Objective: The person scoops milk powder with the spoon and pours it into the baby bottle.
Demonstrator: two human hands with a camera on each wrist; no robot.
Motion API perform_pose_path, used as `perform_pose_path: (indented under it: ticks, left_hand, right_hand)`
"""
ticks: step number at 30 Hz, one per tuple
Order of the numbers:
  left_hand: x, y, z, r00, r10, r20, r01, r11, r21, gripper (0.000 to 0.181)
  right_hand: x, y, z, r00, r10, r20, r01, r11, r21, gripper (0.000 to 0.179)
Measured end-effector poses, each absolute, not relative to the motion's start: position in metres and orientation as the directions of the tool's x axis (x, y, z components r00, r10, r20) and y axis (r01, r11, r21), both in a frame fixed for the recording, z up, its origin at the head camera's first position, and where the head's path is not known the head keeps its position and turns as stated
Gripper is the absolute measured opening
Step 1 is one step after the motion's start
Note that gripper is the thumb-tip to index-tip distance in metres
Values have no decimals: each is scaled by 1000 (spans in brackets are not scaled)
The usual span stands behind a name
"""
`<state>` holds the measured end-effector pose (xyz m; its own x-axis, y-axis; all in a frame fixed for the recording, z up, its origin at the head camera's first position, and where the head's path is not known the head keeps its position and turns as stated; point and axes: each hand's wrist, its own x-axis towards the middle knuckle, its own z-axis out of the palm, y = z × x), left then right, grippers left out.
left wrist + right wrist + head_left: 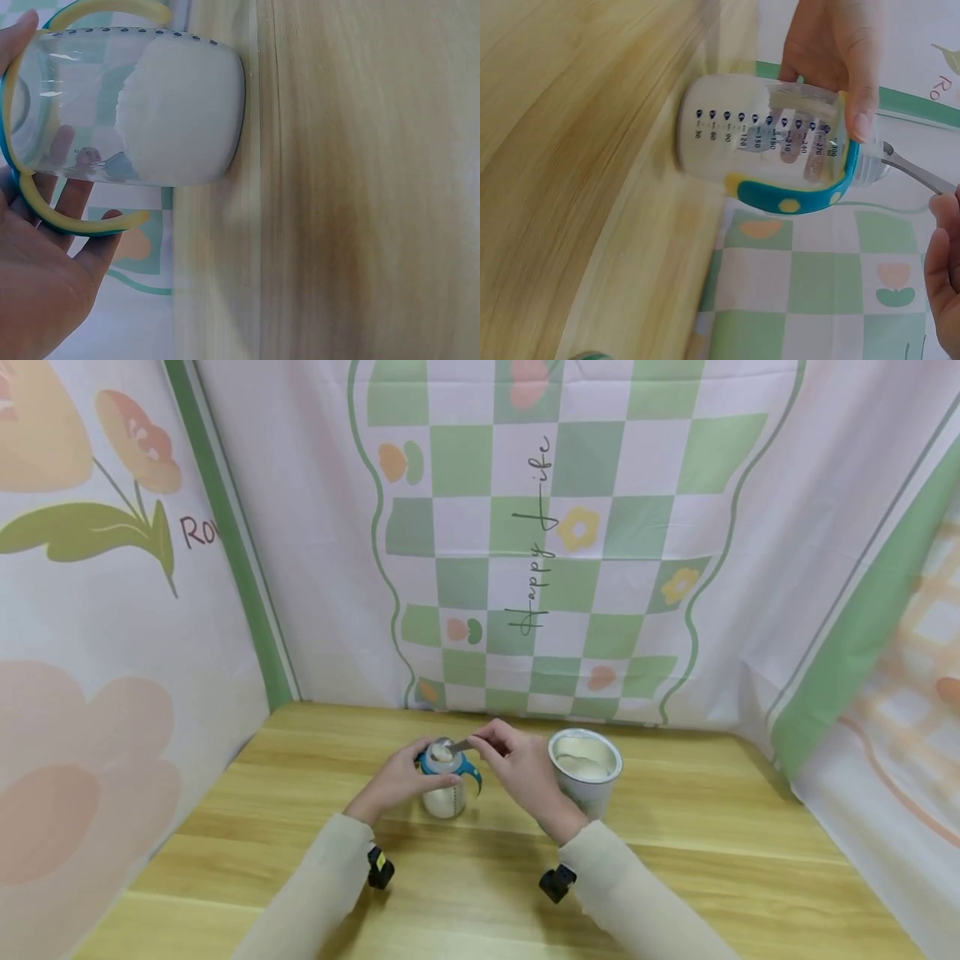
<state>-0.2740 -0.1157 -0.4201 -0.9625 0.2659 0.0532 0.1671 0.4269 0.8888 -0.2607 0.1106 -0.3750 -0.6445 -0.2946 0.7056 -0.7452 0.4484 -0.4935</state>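
Note:
A clear baby bottle (444,802) with blue-and-yellow handles stands upright on the table, its lower part filled with pale powder. My left hand (393,783) grips it round the neck, thumb on the near side and fingers behind. Measuring marks run up the bottle's side in the right wrist view. Between thumb and fingers, my right hand (525,770) pinches the handle of a metal spoon (921,174). The spoon's bowl is at the bottle's open mouth, where pale powder shows. Right of that hand stands an open tin (592,793) holding cream-coloured powder.
The wooden table (465,893) reaches back to a curtain (315,568) with green checks and printed flowers. More printed cloth hangs along the left and right sides. The tin stands close behind my right wrist.

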Motion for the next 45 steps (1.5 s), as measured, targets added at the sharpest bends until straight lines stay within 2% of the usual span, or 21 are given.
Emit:
perform_pose_path:
  ticks: [4,7,11,17,25,33,45]
  left_hand:
    - [-274,-116,-421,-961,272,60,175,422,890,80]
    - [-275,-116,-421,-959,275,64,179,418,891,76]
    - [-275,-116,-421,-957,281,65,183,415,891,77]
    - [-275,-115,-421,-957,284,58,174,402,899,78]
    - [-273,-114,-419,-961,271,53,158,378,912,81]
    - [-270,-113,-417,-963,266,46,147,374,916,85]
    - [-272,-114,-418,-961,272,51,152,367,918,85]
  right_hand:
    - [-261,110,-378,-533,-361,765,-808,488,-332,1]
    - [-260,111,-381,-453,-414,789,-842,490,-226,4]
    - [-259,114,-383,-400,-466,789,-863,481,-154,8]
    - [-257,120,-382,-361,-550,753,-875,478,-70,5]
    - [-250,124,-381,-305,-586,751,-873,487,25,20]
    - [-251,127,-388,-280,-571,772,-878,477,34,21]
    - [-250,127,-390,-292,-549,783,-869,494,22,23]
